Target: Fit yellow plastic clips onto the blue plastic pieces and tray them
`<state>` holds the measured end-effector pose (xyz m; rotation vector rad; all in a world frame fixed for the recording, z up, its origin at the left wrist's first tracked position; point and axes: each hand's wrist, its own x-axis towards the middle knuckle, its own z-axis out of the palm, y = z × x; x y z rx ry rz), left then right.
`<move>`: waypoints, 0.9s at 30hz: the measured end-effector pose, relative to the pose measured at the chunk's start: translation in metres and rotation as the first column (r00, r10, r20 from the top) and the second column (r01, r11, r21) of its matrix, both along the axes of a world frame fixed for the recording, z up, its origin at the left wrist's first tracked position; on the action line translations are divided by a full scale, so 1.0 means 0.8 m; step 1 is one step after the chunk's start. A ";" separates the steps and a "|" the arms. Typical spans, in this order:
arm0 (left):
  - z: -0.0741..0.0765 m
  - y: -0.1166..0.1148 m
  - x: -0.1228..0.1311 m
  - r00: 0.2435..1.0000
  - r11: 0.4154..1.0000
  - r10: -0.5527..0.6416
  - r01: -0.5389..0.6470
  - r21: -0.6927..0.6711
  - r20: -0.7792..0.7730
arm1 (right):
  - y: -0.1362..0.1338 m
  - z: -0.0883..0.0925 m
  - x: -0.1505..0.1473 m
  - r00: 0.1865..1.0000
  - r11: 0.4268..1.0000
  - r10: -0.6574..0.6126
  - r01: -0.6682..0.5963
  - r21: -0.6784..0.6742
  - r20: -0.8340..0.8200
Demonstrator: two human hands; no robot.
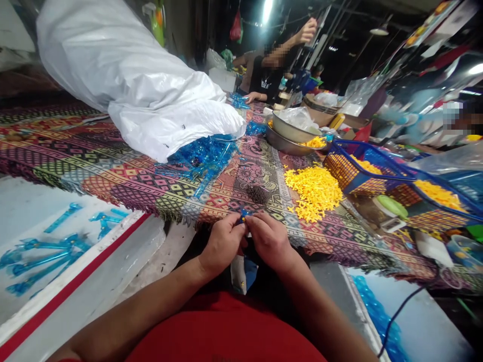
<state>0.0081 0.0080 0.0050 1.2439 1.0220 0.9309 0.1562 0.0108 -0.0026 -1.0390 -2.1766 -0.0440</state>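
My left hand [226, 241] and my right hand [269, 236] meet at the near edge of the patterned cloth. Both are closed, pinching a small translucent blue plastic part [244, 215] between them. A spot of yellow shows on that part; the fingers hide most of it. Just beyond lies a little heap of dark small pieces [257, 193]. Right of my hands is a pile of small yellow plastic pieces [315, 191]. Ahead to the left, translucent blue plastic parts [206, 156] spill from the mouth of a large white sack [147, 85].
Blue mesh baskets [372, 173] with yellow pieces and metal bowls [292, 128] stand to the right. A white foam box [94, 266] at lower left holds blue parts [60, 249]; another box [422, 322] sits lower right beside a black cable [400, 311]. Across the table, a person [262, 75] sits.
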 end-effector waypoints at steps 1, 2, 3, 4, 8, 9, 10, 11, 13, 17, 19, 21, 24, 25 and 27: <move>-0.001 0.000 -0.001 0.999 1.000 -0.015 0.015 -0.003 0.033 | -0.001 0.002 -0.001 1.000 1.000 0.003 -0.003 0.002 0.000; -0.002 0.000 -0.001 0.998 1.000 -0.028 0.028 -0.004 0.064 | -0.001 0.003 -0.001 1.000 1.000 0.006 -0.006 0.000 0.003; -0.003 -0.001 -0.001 0.996 0.999 -0.036 0.037 -0.003 0.084 | -0.002 0.004 -0.002 1.000 1.000 0.008 -0.007 -0.002 0.012; -0.003 -0.002 -0.001 0.996 0.999 -0.039 0.039 0.001 0.086 | -0.003 0.005 -0.004 1.000 1.000 0.005 -0.005 -0.002 0.028; -0.002 -0.011 0.000 0.994 0.993 0.076 -0.068 0.097 -0.085 | -0.005 0.005 -0.014 0.992 0.997 -0.055 0.049 0.057 0.111; -0.001 -0.013 0.001 0.984 0.985 0.123 -0.104 0.139 -0.132 | -0.005 0.003 -0.017 0.990 0.995 -0.067 0.057 0.081 0.122; 0.000 -0.015 0.001 0.972 0.975 0.164 -0.133 0.179 -0.168 | -0.004 0.002 -0.020 0.989 0.993 -0.071 0.058 0.101 0.132; 0.001 -0.016 0.001 0.962 0.966 0.194 -0.152 0.211 -0.195 | -0.003 0.000 -0.023 0.987 0.992 -0.069 0.052 0.115 0.143; 0.001 -0.017 0.000 0.946 0.951 0.230 -0.169 0.258 -0.228 | 0.000 -0.002 -0.028 0.983 0.991 -0.063 0.041 0.130 0.172; -0.002 -0.017 -0.002 0.932 0.936 0.257 -0.175 0.304 -0.255 | 0.007 -0.003 -0.033 0.978 0.987 -0.046 0.014 0.157 0.203; -0.004 -0.016 -0.002 0.933 0.937 0.260 -0.180 0.301 -0.250 | 0.010 -0.002 -0.034 0.978 0.987 -0.038 0.004 0.161 0.207; -0.004 -0.016 0.000 0.934 0.938 0.260 -0.186 0.292 -0.243 | 0.014 -0.002 -0.034 0.975 0.987 -0.047 0.012 0.161 0.216; -0.003 -0.014 0.004 0.939 0.940 0.262 -0.195 0.281 -0.224 | 0.019 -0.001 -0.033 0.972 0.984 -0.069 0.029 0.177 0.225; -0.003 -0.013 0.006 0.941 0.940 0.265 -0.204 0.275 -0.208 | 0.021 -0.001 -0.032 0.972 0.982 -0.076 0.035 0.184 0.223; -0.003 -0.011 0.008 0.954 0.945 0.263 -0.225 0.238 -0.146 | 0.023 -0.001 -0.031 0.973 0.981 -0.087 0.047 0.189 0.212</move>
